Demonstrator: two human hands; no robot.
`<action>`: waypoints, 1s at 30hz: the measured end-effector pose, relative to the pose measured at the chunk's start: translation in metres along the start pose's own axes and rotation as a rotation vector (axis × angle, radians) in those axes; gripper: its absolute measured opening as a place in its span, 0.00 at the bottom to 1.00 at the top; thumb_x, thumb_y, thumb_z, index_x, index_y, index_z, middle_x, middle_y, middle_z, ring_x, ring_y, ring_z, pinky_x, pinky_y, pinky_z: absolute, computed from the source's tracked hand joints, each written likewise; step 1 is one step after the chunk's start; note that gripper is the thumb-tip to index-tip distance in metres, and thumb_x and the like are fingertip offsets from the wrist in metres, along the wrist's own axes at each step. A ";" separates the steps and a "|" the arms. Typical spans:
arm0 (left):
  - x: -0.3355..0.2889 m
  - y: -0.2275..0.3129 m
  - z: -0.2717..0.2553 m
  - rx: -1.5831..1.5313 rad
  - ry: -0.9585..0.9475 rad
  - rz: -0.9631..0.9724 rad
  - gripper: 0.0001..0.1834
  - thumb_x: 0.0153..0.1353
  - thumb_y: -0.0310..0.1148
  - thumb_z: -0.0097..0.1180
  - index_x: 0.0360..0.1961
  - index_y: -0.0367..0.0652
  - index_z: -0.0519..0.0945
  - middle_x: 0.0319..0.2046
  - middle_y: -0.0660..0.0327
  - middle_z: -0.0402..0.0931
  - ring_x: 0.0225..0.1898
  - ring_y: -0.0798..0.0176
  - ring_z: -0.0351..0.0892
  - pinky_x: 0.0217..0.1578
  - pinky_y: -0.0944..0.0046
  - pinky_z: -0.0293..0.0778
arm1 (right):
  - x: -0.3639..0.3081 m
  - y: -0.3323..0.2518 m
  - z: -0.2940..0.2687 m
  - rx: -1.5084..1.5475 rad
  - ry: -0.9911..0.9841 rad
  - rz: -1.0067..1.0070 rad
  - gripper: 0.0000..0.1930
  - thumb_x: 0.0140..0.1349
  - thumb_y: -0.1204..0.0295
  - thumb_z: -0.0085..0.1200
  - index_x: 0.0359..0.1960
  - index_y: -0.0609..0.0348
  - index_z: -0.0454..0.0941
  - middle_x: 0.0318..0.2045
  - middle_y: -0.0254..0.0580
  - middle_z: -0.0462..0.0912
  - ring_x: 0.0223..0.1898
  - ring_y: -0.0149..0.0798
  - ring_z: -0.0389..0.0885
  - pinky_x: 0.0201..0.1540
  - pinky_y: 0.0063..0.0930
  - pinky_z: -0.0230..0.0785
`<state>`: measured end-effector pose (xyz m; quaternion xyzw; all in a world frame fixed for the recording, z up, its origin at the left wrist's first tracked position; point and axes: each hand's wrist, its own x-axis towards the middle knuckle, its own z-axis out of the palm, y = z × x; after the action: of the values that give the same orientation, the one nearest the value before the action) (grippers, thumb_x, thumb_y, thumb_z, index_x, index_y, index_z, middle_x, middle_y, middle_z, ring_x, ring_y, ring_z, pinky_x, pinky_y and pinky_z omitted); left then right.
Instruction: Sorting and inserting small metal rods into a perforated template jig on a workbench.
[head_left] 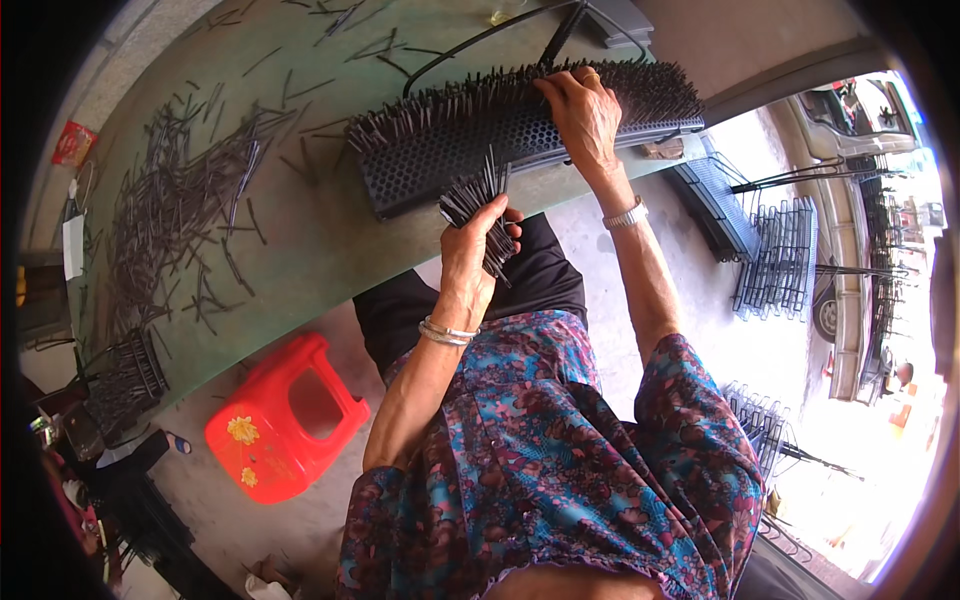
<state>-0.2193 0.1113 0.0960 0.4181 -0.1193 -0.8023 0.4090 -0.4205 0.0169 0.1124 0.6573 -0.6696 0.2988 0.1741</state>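
A dark perforated panel [430,170] with a honeycomb of holes lies along the near edge of the table. Thin dark sticks [440,112] stand upright in close rows over its far part, while the nearer holes at the left are bare. My left hand [470,245] is closed around a loose bundle of the same sticks [468,198], just in front of the panel. Over the standing sticks, my right hand [588,115] is bent with thumb and fingertips together. Whatever its fingertips hold is hidden among the sticks.
Loose sticks [175,200] are heaped on the green table [265,300], with others scattered around. A bent dark rod frame [470,45] rises behind the panel. Below the table stands a red plastic stool [255,450]. More perforated panels [712,205] and wire racks [780,255] lie to the right.
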 end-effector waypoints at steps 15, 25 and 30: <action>-0.002 0.003 0.003 0.003 -0.007 0.003 0.08 0.58 0.32 0.62 0.34 0.38 0.81 0.27 0.55 0.82 0.23 0.67 0.80 0.20 0.69 0.77 | -0.007 0.002 -0.002 0.063 0.030 -0.060 0.09 0.62 0.66 0.58 0.40 0.52 0.85 0.35 0.37 0.79 0.35 0.40 0.78 0.38 0.32 0.67; 0.000 0.002 0.003 -0.008 -0.051 0.009 0.08 0.59 0.32 0.62 0.34 0.38 0.81 0.28 0.55 0.83 0.23 0.67 0.81 0.20 0.68 0.77 | -0.004 -0.004 -0.009 0.063 -0.107 -0.162 0.10 0.62 0.69 0.57 0.42 0.53 0.84 0.35 0.38 0.77 0.40 0.41 0.76 0.44 0.34 0.65; -0.002 0.004 0.000 0.054 -0.050 0.002 0.09 0.61 0.34 0.60 0.38 0.40 0.82 0.29 0.57 0.82 0.27 0.67 0.80 0.24 0.67 0.76 | -0.012 -0.004 -0.006 0.137 -0.041 -0.073 0.09 0.61 0.71 0.56 0.42 0.54 0.84 0.34 0.38 0.78 0.39 0.42 0.77 0.43 0.35 0.67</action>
<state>-0.2164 0.1106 0.0997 0.4087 -0.1516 -0.8087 0.3950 -0.4166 0.0304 0.1104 0.6976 -0.6266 0.3239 0.1256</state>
